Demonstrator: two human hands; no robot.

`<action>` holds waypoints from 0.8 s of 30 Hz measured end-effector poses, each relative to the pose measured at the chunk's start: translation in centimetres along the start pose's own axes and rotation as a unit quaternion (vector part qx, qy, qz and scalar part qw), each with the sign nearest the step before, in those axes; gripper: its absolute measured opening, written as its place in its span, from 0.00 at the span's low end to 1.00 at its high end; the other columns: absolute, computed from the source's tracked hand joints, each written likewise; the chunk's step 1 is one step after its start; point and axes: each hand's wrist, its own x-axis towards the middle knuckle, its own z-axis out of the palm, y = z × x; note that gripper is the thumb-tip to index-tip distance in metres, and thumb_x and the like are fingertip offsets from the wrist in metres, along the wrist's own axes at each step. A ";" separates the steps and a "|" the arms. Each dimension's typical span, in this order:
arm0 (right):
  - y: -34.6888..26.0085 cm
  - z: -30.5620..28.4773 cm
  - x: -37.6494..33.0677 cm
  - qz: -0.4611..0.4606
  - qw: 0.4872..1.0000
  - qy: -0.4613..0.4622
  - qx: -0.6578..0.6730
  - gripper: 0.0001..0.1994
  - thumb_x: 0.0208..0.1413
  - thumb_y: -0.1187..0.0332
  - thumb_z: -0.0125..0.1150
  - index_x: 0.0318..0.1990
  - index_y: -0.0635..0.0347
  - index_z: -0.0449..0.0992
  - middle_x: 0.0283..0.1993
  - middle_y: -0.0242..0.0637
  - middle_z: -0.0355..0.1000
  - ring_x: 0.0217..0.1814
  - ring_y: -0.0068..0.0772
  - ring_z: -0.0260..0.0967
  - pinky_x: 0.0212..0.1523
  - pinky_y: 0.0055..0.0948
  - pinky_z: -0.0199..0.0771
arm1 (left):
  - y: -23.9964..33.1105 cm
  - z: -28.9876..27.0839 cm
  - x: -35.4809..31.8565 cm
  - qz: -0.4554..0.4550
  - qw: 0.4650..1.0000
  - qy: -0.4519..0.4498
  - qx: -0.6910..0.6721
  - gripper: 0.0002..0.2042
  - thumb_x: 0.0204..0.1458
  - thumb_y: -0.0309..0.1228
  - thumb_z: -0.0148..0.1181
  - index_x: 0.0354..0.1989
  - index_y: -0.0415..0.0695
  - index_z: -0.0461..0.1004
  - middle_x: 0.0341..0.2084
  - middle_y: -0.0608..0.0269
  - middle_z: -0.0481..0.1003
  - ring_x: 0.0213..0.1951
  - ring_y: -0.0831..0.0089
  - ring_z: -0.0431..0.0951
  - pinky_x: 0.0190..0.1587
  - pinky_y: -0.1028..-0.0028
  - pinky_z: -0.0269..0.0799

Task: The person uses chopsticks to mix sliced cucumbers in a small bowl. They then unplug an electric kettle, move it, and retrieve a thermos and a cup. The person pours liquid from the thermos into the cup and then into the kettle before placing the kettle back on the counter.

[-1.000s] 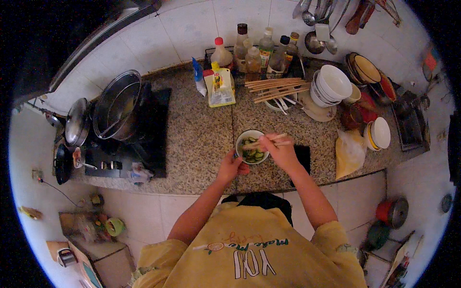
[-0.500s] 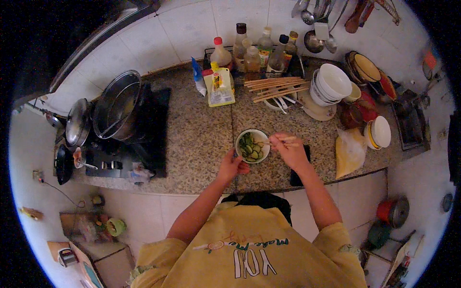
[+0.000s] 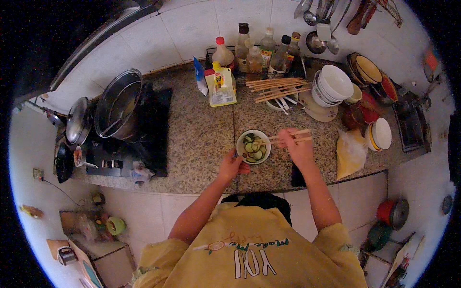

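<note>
A small white bowl with green, pale-centred slices in it, like cucumber, sits near the counter's front edge. My left hand grips its left side, fingers wrapped against the wall. My right hand is closed round a pair of wooden chopsticks, just right of the bowl. Their tips reach over the rim into the slices; whether they pinch a piece is too small to tell. Beside my right wrist lies a dark flat object, partly covered by the arm.
Behind the bowl stand a yellow-capped pouch, several bottles, and more chopsticks laid over a dish of white spoons. To the right are stacked white bowls, a bag of yellow stuff and a sink. A large pot is at left.
My right hand has shifted slightly right and up, drawing the chopsticks back a little from the bowl. The slices lie differently. My left hand keeps its place.
</note>
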 end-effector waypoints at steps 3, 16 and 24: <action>0.5 -0.1 0.3 -0.017 0.998 0.016 -0.050 0.13 0.50 0.62 0.52 0.30 0.65 0.73 0.25 0.39 0.72 0.24 0.27 0.70 0.27 0.24 0.69 | 0.2 0.1 0.2 0.013 0.999 0.005 0.042 0.19 0.50 0.22 0.38 0.52 0.37 0.51 0.20 0.53 0.70 0.20 0.66 0.74 0.22 0.68 0.75; 0.4 3.5 1.4 -0.179 0.979 0.010 -0.099 0.10 0.49 0.65 0.55 0.29 0.66 0.73 0.28 0.38 0.71 0.27 0.26 0.69 0.26 0.23 0.68 | -0.2 -5.2 4.7 0.143 0.903 0.099 0.394 0.10 0.44 0.24 0.44 0.35 0.34 0.66 0.17 0.52 0.72 0.15 0.69 0.73 0.16 0.72 0.70; -1.7 5.5 2.2 -0.091 0.984 -0.127 -0.082 0.10 0.49 0.66 0.54 0.30 0.64 0.73 0.26 0.38 0.71 0.28 0.27 0.69 0.27 0.25 0.68 | 3.8 -4.3 2.2 0.081 0.984 0.077 0.136 0.11 0.47 0.21 0.40 0.39 0.34 0.64 0.14 0.58 0.70 0.13 0.72 0.72 0.15 0.74 0.69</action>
